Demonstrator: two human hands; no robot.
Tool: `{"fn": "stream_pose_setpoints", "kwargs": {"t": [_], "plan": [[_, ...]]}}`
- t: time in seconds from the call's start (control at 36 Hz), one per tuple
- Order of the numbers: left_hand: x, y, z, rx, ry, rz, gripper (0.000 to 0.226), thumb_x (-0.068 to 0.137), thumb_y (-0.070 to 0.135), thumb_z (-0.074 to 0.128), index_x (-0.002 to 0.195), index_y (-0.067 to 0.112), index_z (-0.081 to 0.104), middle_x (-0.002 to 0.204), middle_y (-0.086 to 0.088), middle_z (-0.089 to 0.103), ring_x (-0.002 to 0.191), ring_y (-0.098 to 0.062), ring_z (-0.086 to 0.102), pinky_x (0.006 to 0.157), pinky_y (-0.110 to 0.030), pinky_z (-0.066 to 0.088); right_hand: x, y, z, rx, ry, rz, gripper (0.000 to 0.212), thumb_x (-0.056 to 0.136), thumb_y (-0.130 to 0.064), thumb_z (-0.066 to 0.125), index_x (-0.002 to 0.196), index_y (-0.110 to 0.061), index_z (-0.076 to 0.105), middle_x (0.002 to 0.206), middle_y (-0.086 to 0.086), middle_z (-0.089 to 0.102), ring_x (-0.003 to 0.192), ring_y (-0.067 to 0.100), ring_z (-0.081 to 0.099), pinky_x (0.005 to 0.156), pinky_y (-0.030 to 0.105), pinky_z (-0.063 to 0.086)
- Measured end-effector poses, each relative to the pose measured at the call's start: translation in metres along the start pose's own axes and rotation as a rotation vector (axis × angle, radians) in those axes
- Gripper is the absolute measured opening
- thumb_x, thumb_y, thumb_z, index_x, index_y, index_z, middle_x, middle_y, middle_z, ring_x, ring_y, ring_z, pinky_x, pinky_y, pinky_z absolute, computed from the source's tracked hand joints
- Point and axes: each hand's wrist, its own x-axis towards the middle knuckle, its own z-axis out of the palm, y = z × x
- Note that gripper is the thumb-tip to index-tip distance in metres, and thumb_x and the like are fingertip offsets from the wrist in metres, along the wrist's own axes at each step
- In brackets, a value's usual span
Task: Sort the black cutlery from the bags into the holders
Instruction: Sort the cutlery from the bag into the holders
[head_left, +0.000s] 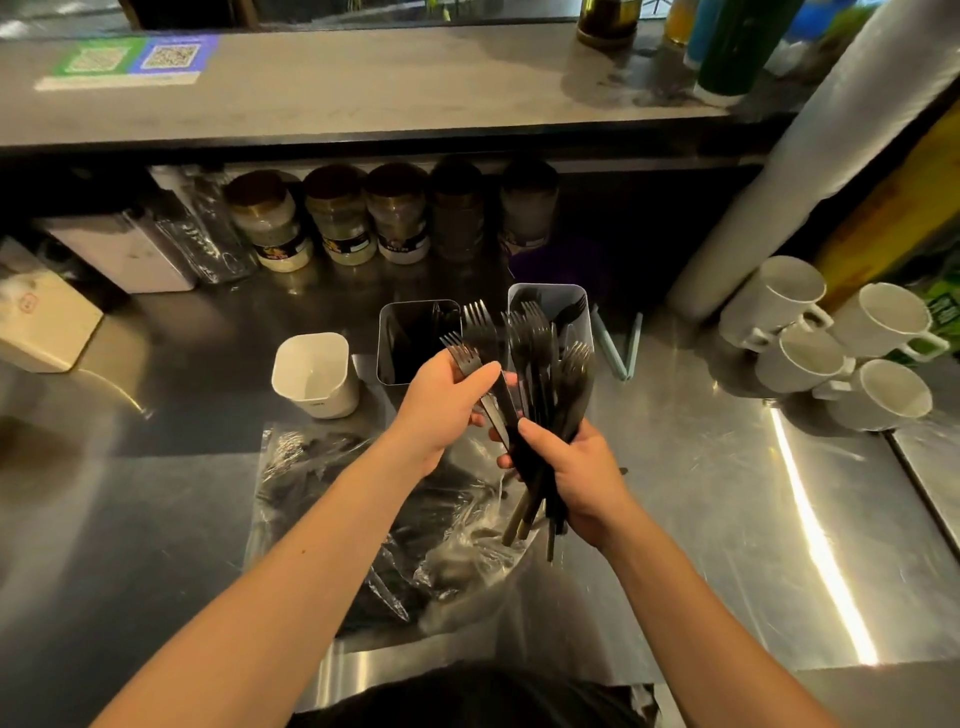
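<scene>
My right hand (574, 475) grips a bundle of black forks (543, 364) by the handles, tines up, above the steel counter. My left hand (441, 405) pinches a single black fork (465, 358) pulled a little away from the bundle. Behind the hands stand three holders: a white one (316, 375) at the left that looks empty, a middle one (402, 338) with dark cutlery inside, and a right one (550, 301) holding forks. Under my forearms lies a clear plastic bag (395, 519) with more black cutlery in it.
Several white mugs (831, 343) lie stacked at the right. A row of jars (337, 218) stands under the shelf at the back. White boxes (119, 249) sit at the left. A tall roll of plastic wrap (810, 171) leans at the right.
</scene>
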Motion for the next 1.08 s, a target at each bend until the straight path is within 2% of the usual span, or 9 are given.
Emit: {"fn": "stream_pose_setpoints", "kwargs": {"t": [0.19, 0.31, 0.53, 0.61, 0.69, 0.83, 0.94, 1.0, 1.08], "plan": [[0.006, 0.002, 0.016, 0.042, 0.117, 0.043, 0.006, 0.093, 0.025, 0.069, 0.093, 0.026, 0.074, 0.091, 0.003, 0.078, 0.091, -0.015, 0.074, 0.081, -0.038, 0.061, 0.0, -0.004, -0.006, 0.035, 0.074, -0.019, 0.018, 0.097, -0.011, 0.062, 0.115, -0.009, 0.06, 0.089, 0.007, 0.076, 0.079, 0.032, 0.075, 0.076, 0.044, 0.057], [0.012, 0.005, 0.026, 0.106, 0.17, 0.073, 0.006, 0.09, 0.029, 0.072, 0.09, 0.026, 0.077, 0.09, 0.009, 0.076, 0.089, -0.006, 0.071, 0.068, -0.018, 0.055, 0.005, -0.005, -0.013, 0.032, 0.128, -0.014, 0.013, 0.097, -0.012, 0.064, 0.11, -0.011, 0.061, 0.087, 0.006, 0.076, 0.08, 0.032, 0.076, 0.075, 0.043, 0.058], [0.025, 0.021, 0.043, -0.033, 0.229, 0.084, 0.016, 0.096, 0.019, 0.064, 0.086, 0.021, 0.077, 0.088, 0.002, 0.078, 0.087, -0.016, 0.074, 0.082, -0.039, 0.06, 0.019, -0.008, -0.032, 0.035, 0.305, 0.009, 0.018, 0.096, -0.015, 0.066, 0.111, -0.006, 0.064, 0.09, 0.009, 0.078, 0.086, 0.029, 0.076, 0.07, 0.036, 0.058], [0.038, 0.038, 0.044, -0.126, 0.322, 0.141, 0.023, 0.095, 0.017, 0.066, 0.077, 0.026, 0.075, 0.086, 0.0, 0.078, 0.088, -0.023, 0.074, 0.069, -0.034, 0.06, 0.024, -0.005, -0.044, 0.041, 0.407, 0.034, 0.016, 0.097, -0.014, 0.064, 0.111, -0.008, 0.062, 0.089, 0.009, 0.078, 0.078, 0.024, 0.075, 0.062, 0.029, 0.055], [0.058, 0.056, 0.046, -0.115, 0.407, 0.208, 0.015, 0.095, 0.018, 0.066, 0.084, 0.026, 0.071, 0.084, 0.007, 0.078, 0.082, -0.008, 0.073, 0.054, -0.019, 0.051, 0.026, -0.007, -0.057, 0.058, 0.431, 0.059, 0.019, 0.097, -0.013, 0.063, 0.113, -0.005, 0.061, 0.086, 0.008, 0.078, 0.068, 0.016, 0.068, 0.06, 0.026, 0.052], [0.098, 0.067, 0.055, -0.078, 0.473, 0.248, 0.008, 0.093, 0.022, 0.069, 0.097, 0.017, 0.075, 0.09, 0.005, 0.077, 0.082, -0.004, 0.071, 0.055, -0.018, 0.051, 0.027, -0.007, -0.073, 0.055, 0.407, 0.081, 0.022, 0.097, -0.013, 0.063, 0.116, -0.003, 0.061, 0.088, 0.009, 0.077, 0.067, 0.014, 0.066, 0.064, 0.029, 0.053], [0.12, 0.051, 0.064, 0.115, 0.437, 0.267, 0.005, 0.089, 0.027, 0.074, 0.092, 0.025, 0.077, 0.087, 0.008, 0.076, 0.088, -0.008, 0.07, 0.076, -0.031, 0.06, 0.028, -0.01, -0.081, 0.055, 0.379, 0.094, 0.02, 0.097, -0.014, 0.063, 0.115, -0.004, 0.062, 0.088, 0.008, 0.078, 0.068, 0.014, 0.066, 0.065, 0.028, 0.054], [0.126, 0.039, 0.067, 0.296, 0.383, 0.205, 0.016, 0.087, 0.031, 0.076, 0.1, 0.022, 0.076, 0.087, 0.012, 0.072, 0.092, -0.008, 0.068, 0.086, -0.03, 0.058, 0.028, -0.013, -0.084, 0.064, 0.354, 0.1, 0.018, 0.098, -0.014, 0.062, 0.114, -0.007, 0.061, 0.089, 0.008, 0.078, 0.07, 0.015, 0.066, 0.067, 0.029, 0.054], [0.127, 0.023, 0.066, 0.444, 0.228, 0.103, 0.038, 0.082, 0.032, 0.081, 0.116, 0.024, 0.067, 0.098, 0.013, 0.067, 0.1, -0.009, 0.064, 0.086, -0.022, 0.05, 0.028, -0.018, -0.087, 0.071, 0.297, 0.099, 0.019, 0.098, -0.014, 0.062, 0.115, -0.008, 0.058, 0.09, 0.008, 0.078, 0.069, 0.016, 0.066, 0.068, 0.032, 0.054]]}}
